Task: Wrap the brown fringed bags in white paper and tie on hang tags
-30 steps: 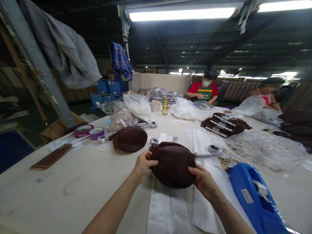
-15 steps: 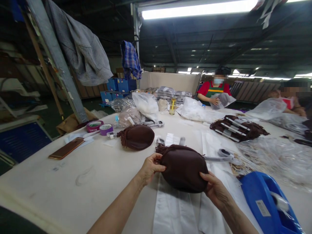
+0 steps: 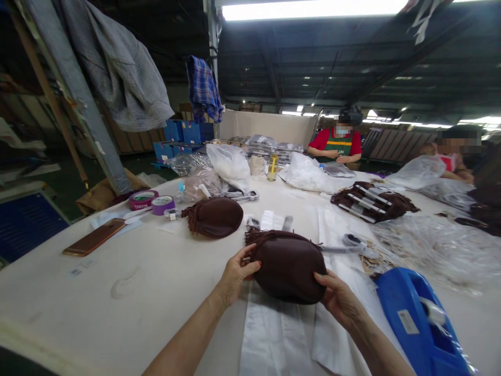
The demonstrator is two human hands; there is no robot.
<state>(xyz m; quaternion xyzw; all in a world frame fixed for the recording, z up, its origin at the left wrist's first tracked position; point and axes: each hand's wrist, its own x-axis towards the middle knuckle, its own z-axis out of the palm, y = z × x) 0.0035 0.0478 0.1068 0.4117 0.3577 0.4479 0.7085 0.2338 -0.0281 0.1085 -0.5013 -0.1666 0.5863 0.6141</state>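
A dark brown fringed pouch bag (image 3: 288, 267) is held up over the table between my two hands. My left hand (image 3: 236, 274) grips its left end near the tassels, thumb on the front face. My right hand (image 3: 337, 295) pinches the lower right edge, fingers hidden behind the bag. Under it lie flat white plastic bags (image 3: 270, 329). Just beyond, to the left, rests a second brown fringed bag (image 3: 217, 216) on the tabletop.
Purple tape rolls (image 3: 162, 204) and a phone (image 3: 94, 236) lie left. A blue plastic container (image 3: 415, 324) stands close by my right arm. Bundled brown fringe pieces (image 3: 371, 201) and clear plastic (image 3: 442, 245) lie right. Across the table are a person in red (image 3: 337, 143) and another person (image 3: 450, 156).
The view has shifted slightly, and the brown bag stays in both hands. Across the table, the person in red has lowered the plastic-wrapped item onto the table.
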